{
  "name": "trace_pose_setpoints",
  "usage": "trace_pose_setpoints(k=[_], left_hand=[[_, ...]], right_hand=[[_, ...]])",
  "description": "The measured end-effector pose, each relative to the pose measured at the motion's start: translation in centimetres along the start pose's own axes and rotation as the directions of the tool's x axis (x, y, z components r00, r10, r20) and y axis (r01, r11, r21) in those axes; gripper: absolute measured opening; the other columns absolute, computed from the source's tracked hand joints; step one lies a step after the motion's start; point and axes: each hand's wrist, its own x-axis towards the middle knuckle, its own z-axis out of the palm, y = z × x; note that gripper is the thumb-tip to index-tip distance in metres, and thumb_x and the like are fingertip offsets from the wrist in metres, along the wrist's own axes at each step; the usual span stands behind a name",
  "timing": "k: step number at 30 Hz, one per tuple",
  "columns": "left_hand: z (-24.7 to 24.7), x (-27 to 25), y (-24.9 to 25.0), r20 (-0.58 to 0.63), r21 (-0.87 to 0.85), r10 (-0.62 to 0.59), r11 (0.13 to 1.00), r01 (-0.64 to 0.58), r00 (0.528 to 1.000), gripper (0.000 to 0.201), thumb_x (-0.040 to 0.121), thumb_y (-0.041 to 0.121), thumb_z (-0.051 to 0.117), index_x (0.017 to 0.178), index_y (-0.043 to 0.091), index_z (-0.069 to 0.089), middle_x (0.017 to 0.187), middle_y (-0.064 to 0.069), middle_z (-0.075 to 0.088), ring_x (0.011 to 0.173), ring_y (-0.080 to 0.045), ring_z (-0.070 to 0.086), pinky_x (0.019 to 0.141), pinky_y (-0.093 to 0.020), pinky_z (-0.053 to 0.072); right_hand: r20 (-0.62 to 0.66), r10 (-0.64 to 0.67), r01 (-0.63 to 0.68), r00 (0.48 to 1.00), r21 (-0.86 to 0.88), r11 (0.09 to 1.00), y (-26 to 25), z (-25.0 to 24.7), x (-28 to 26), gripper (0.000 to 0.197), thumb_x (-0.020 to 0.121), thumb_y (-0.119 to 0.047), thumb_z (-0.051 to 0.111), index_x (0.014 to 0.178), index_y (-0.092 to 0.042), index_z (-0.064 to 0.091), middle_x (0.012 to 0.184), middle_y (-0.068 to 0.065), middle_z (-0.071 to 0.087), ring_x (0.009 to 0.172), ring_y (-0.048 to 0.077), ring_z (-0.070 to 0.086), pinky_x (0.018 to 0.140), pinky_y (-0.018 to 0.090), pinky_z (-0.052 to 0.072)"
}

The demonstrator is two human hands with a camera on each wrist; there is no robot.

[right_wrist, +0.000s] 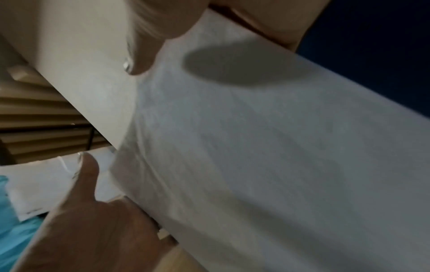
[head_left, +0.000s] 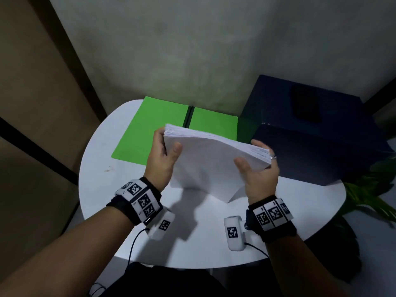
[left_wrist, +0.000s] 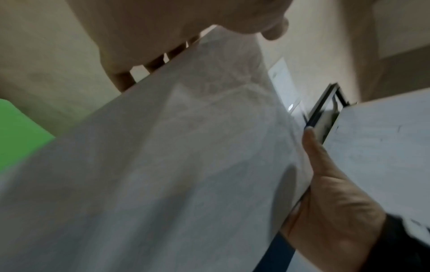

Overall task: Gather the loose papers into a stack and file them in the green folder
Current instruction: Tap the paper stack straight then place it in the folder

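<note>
A thick stack of white papers (head_left: 205,161) stands on its lower edge on the round white table (head_left: 192,236), its top leaning away and sagging in the middle. My left hand (head_left: 162,155) grips its left side, thumb on the front sheet and fingers behind. My right hand (head_left: 257,168), wearing a ring, grips the right side the same way. The green folder (head_left: 150,129) lies open and flat just behind the stack. The left wrist view shows the stack (left_wrist: 163,165) with a corner of the folder (left_wrist: 18,132). In the right wrist view the papers (right_wrist: 256,147) fill the frame.
A dark blue box (head_left: 310,129) stands at the table's back right, close to my right hand. Green plant leaves (head_left: 375,189) reach in from the right. A wall runs behind the table.
</note>
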Motion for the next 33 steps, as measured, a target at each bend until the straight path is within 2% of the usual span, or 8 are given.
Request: trace_pose_setpoints(k=[2, 5, 9, 12, 19, 26, 30, 33], left_hand=[[1.0, 0.9, 1.4, -0.115, 0.039, 0.083, 0.996, -0.079, 0.99, 0.044, 0.092, 0.046, 0.046, 0.115, 0.01, 0.053, 0.103, 0.008, 0.057, 0.092, -0.001, 0.054, 0.083, -0.017, 0.042], [1.6, 2.0, 1.8, -0.156, 0.032, 0.065, 0.998, -0.061, 0.986, 0.03, 0.096, 0.034, 0.041, 0.111, 0.014, 0.056, 0.102, 0.01, 0.056, 0.094, -0.005, 0.051, 0.085, -0.023, 0.037], [0.1, 1.9, -0.7, 0.047, 0.009, -0.034, 0.999, 0.034, 0.998, 0.073, 0.076, 0.061, 0.068, 0.128, 0.018, 0.039, 0.12, 0.004, 0.058, 0.106, -0.006, 0.059, 0.098, -0.031, 0.048], [-0.2, 1.6, -2.3, 0.076, 0.098, -0.126, 0.988, 0.119, 0.989, 0.069, 0.074, 0.04, 0.08, 0.129, 0.02, 0.043, 0.128, -0.004, 0.062, 0.118, -0.016, 0.061, 0.103, -0.041, 0.048], [-0.3, 0.8, -4.0, 0.025, 0.164, -0.174, 0.972, 0.168, 0.984, 0.042, 0.082, 0.006, 0.074, 0.12, -0.003, 0.059, 0.103, 0.0, 0.072, 0.088, 0.0, 0.07, 0.077, -0.022, 0.055], [-0.6, 0.3, -5.4, 0.045, 0.273, -0.198, 0.945, 0.178, 0.979, 0.033, 0.082, 0.02, 0.076, 0.113, 0.012, 0.067, 0.096, 0.019, 0.074, 0.091, 0.004, 0.069, 0.085, -0.028, 0.056], [-1.9, 1.4, -4.7, 0.008, 0.301, -0.145, 0.944, 0.136, 0.989, 0.049, 0.07, 0.034, 0.085, 0.108, 0.007, 0.07, 0.104, 0.0, 0.075, 0.098, -0.013, 0.07, 0.087, -0.029, 0.055], [-2.5, 1.3, -4.9, 0.034, 0.25, -0.193, 0.952, 0.179, 0.981, 0.057, 0.069, 0.042, 0.082, 0.114, 0.009, 0.067, 0.111, 0.0, 0.073, 0.107, -0.015, 0.069, 0.093, -0.032, 0.052]], right_hand=[[-0.025, -0.089, 0.089, 0.996, -0.003, 0.996, -0.9, 0.5, 0.5, 0.033, 0.075, -0.034, 0.07, 0.106, -0.025, 0.065, 0.101, -0.006, 0.064, 0.091, 0.003, 0.061, 0.083, 0.017, 0.049], [-0.056, -0.142, 0.142, 0.988, -0.001, 0.99, -1.1, 0.6, 1.2, 0.029, 0.079, -0.035, 0.064, 0.106, -0.024, 0.063, 0.101, -0.015, 0.062, 0.092, -0.004, 0.059, 0.085, 0.015, 0.045], [0.042, 0.045, -0.044, 0.998, -0.027, 0.999, 1.3, -0.5, 1.1, 0.054, 0.065, -0.021, 0.089, 0.11, -0.027, 0.06, 0.104, -0.005, 0.068, 0.092, 0.004, 0.068, 0.086, 0.028, 0.055], [0.022, 0.202, -0.2, 0.979, -0.081, 0.976, 3.7, -0.3, 0.2, 0.036, 0.066, -0.005, 0.088, 0.09, -0.02, 0.067, 0.08, -0.014, 0.075, 0.08, 0.002, 0.072, 0.077, 0.023, 0.057], [-0.043, 0.289, -0.292, 0.956, -0.063, 0.954, 5.5, 0.3, -0.3, 0.024, 0.068, -0.008, 0.087, 0.079, -0.017, 0.068, 0.071, -0.012, 0.075, 0.069, 0.0, 0.071, 0.061, 0.012, 0.053], [-0.012, 0.329, -0.329, 0.944, -0.08, 0.941, 5.6, 0.5, -0.9, 0.028, 0.072, -0.007, 0.084, 0.086, -0.02, 0.064, 0.087, -0.007, 0.071, 0.079, 0.002, 0.07, 0.062, 0.005, 0.05], [0.1, 0.277, -0.265, 0.956, -0.119, 0.957, 4.5, 0.0, 0.1, 0.033, 0.071, -0.007, 0.085, 0.09, -0.023, 0.063, 0.091, -0.015, 0.071, 0.078, -0.012, 0.068, 0.069, 0.004, 0.049], [0.113, 0.288, -0.272, 0.951, -0.138, 0.952, 4.7, 0.3, 0.2, 0.041, 0.071, -0.012, 0.086, 0.101, -0.025, 0.062, 0.101, -0.012, 0.072, 0.093, -0.005, 0.069, 0.082, 0.014, 0.052]])
